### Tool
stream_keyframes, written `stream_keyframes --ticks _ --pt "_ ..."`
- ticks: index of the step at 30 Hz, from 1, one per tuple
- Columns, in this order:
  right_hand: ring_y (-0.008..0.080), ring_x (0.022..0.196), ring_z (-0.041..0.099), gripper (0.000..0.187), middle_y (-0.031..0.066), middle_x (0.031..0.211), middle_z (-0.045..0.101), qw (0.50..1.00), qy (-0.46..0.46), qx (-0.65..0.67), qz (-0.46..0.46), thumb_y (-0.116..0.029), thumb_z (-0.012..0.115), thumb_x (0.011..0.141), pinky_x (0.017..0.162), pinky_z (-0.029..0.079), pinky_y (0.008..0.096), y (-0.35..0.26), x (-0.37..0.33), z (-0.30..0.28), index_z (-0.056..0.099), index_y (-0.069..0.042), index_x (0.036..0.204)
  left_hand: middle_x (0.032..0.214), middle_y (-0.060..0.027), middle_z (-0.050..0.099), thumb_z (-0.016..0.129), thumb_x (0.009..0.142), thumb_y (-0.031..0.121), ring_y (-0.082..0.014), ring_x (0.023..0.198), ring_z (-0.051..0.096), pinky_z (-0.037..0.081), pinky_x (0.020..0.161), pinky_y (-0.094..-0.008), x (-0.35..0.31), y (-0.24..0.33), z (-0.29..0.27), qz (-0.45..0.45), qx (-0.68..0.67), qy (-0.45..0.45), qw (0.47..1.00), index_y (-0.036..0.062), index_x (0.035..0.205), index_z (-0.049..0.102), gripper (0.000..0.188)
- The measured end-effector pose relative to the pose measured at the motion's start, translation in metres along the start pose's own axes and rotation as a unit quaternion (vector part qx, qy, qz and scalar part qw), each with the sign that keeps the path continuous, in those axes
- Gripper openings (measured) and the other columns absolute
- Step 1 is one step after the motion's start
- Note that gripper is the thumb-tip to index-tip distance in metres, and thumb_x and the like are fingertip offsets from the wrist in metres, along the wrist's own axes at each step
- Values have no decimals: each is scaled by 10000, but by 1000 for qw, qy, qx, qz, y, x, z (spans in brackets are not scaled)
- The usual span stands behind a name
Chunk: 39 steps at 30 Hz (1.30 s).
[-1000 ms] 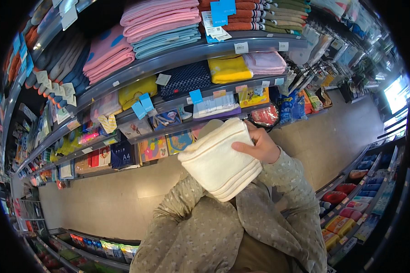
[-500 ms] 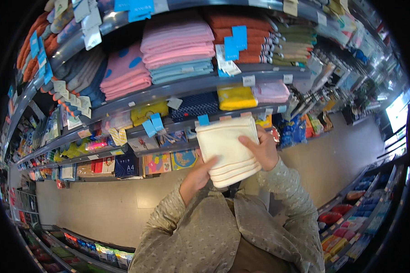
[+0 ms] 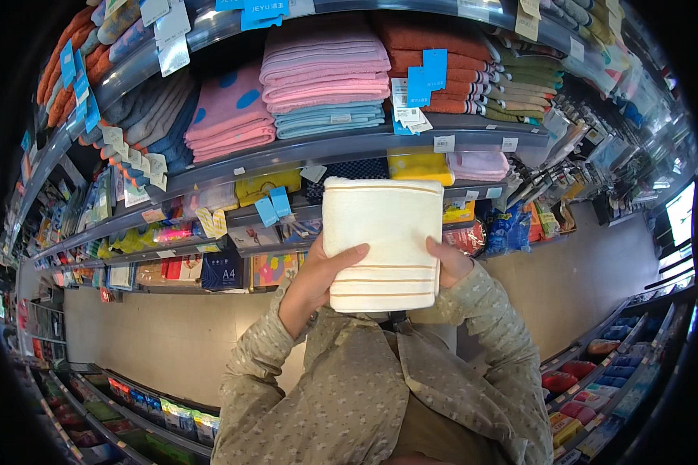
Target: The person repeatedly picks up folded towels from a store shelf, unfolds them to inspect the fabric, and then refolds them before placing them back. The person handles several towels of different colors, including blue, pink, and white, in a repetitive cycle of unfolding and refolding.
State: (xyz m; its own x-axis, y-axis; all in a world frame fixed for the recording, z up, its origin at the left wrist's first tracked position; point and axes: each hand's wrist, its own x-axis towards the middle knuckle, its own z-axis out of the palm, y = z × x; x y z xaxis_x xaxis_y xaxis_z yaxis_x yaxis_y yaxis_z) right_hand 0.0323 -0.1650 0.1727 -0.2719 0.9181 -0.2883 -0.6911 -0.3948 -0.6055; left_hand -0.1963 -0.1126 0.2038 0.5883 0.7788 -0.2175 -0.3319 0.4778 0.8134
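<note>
A folded white towel [image 3: 383, 225] with thin tan stripes near its lower edge is held up in front of me, nearly upright and square. My left hand [image 3: 318, 271] grips its left side, thumb lying across the front. At the right edge my right hand [image 3: 450, 260] holds it the same way, thumb on the face and fingers hidden behind. Behind the towel is a shelf with folded towels: a yellow towel [image 3: 419, 167], a lilac towel [image 3: 478, 165] and a dark blue patterned towel [image 3: 357, 170], partly covered by the white one.
Above, another shelf [image 3: 364, 140] bears stacks of pink towels [image 3: 326, 66], blue towels [image 3: 329, 118] and rust-red towels [image 3: 442, 58]. Blue tags [image 3: 426, 77] hang off it. Lower down are boxed goods. Racks of packages [image 3: 589, 380] stand at lower right, and bagged goods [image 3: 178, 418] at lower left.
The towel has turned from a slight tilt to nearly straight and come a little left. My left hand has moved up along its side; the right hand has slid lower on its edge.
</note>
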Motion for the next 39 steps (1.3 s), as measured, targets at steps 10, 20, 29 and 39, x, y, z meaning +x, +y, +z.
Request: stream_keyframes --ticks 10,20,29,39 --pt "327 1175 516 576 231 1306 480 996 -78 13 -46 -132 551 863 1001 428 415 -37 -24 28 333 60 1361 1231 -205 514 594 886 151 -293 1101 535 412 949 -364 33 112 -8 520 575 129 618 -14 1347 373 538" --pt "335 1129 547 559 237 1263 516 987 -87 26 -135 -187 478 833 983 433 440 -78 1 83 384 40 1336 1381 -115 459 373 941 373 -304 1264 422 268 1070 -468 161 214 -24 350 800 108 475 209 1341 481 446" --pt "282 968 641 408 207 1130 608 934 -234 -136 -231 -243 429 919 892 511 416 -153 110 171 514 30 1210 1186 -111 602 535 878 365 -289 1132 536 387 991 -417 156 192 -42 441 698 29 564 142 1172 599 374" --pt "285 972 618 291 207 1121 604 960 -54 -198 -189 -172 496 937 829 529 402 -223 233 163 541 21 1150 1148 -146 607 372 928 384 -335 1066 550 429 912 -401 144 200 -18 383 718 81 576 79 1151 594 438"
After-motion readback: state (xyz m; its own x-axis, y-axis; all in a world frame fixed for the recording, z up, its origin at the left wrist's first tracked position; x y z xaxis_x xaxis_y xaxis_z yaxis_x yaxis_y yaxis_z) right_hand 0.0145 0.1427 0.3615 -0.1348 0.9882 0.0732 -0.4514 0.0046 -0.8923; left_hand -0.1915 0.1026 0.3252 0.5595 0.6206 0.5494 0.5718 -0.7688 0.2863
